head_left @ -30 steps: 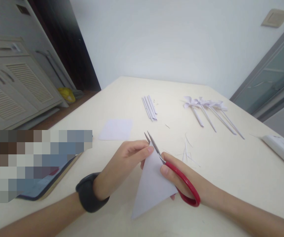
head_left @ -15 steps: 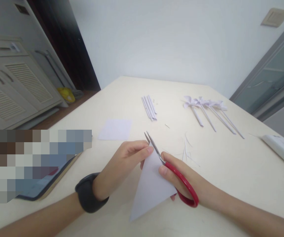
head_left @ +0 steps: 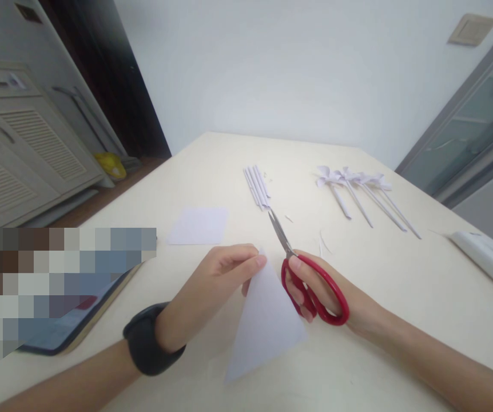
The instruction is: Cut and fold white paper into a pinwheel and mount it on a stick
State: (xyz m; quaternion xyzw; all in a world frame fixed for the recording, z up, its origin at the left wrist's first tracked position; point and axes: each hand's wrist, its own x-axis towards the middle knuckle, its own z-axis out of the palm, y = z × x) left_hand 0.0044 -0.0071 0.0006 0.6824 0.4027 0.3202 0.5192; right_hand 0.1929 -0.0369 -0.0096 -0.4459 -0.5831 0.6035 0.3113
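Between its thumb and fingers my left hand pinches the top corner of a folded white paper triangle, whose wide end hangs toward me. My right hand is wrapped around red-handled scissors. Their metal blades look closed and point away from me, to the right of the paper and apart from it. A flat white paper sheet lies beyond my left hand. Thin paper strips lie past my right hand, partly hidden by it.
Several rolled paper sticks lie further back, with small scraps beside them. Several paper pinwheels on sticks rest at the back right. A tablet, partly blurred out, lies at the left. A long white object sits at the right edge.
My right hand has drawn the scissors off the paper's edge, to the right and upward, and the blades have closed. My left hand keeps its pinch on the paper corner.
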